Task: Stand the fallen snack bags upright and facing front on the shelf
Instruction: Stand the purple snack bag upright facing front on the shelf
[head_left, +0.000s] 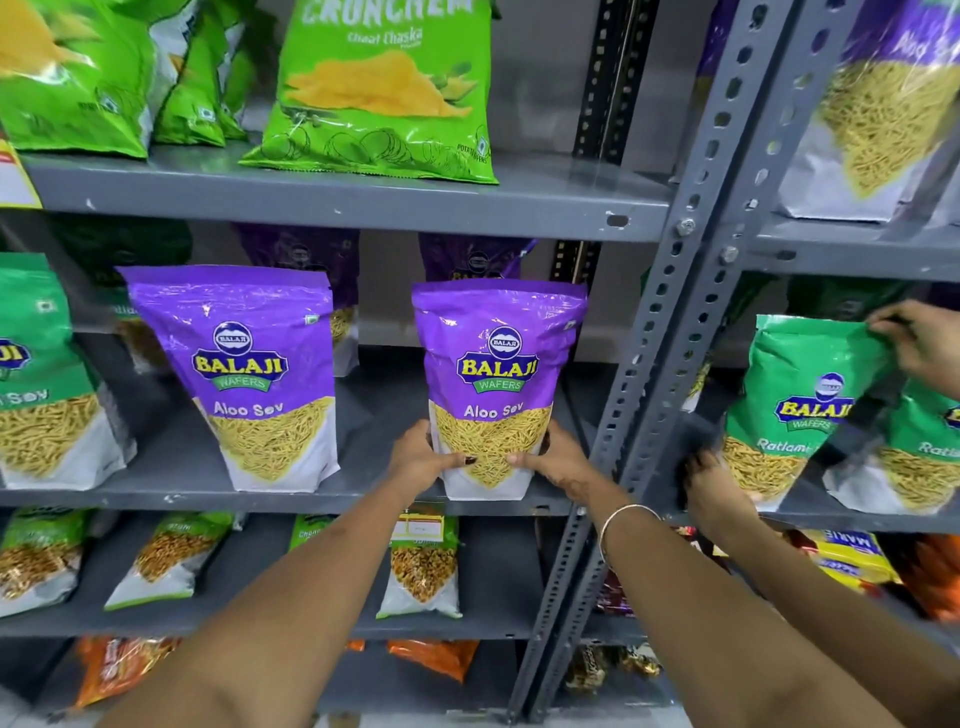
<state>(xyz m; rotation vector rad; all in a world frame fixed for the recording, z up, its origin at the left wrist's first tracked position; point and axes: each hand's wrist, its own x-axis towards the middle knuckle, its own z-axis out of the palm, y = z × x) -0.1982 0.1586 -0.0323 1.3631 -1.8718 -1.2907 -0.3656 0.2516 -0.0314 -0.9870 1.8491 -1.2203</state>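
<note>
Both forearms are stretched toward the grey shelf (363, 499). A purple Aloo Sev bag (493, 384) is clasped at its lower corners by the left hand (423, 460) and right hand (553, 460), fingers curled round it; it stands upright, front outward, at the shelf's front edge. Beyond, more purple bags (296, 260) are seen.

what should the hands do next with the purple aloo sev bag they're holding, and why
Probably let go. The left hand and right hand hold the lower sides of the purple Aloo Sev bag, which already stands upright, label forward, base on the middle shelf. It looks level with the other purple bag, so a gentle release to check that it stands seems right.
</note>
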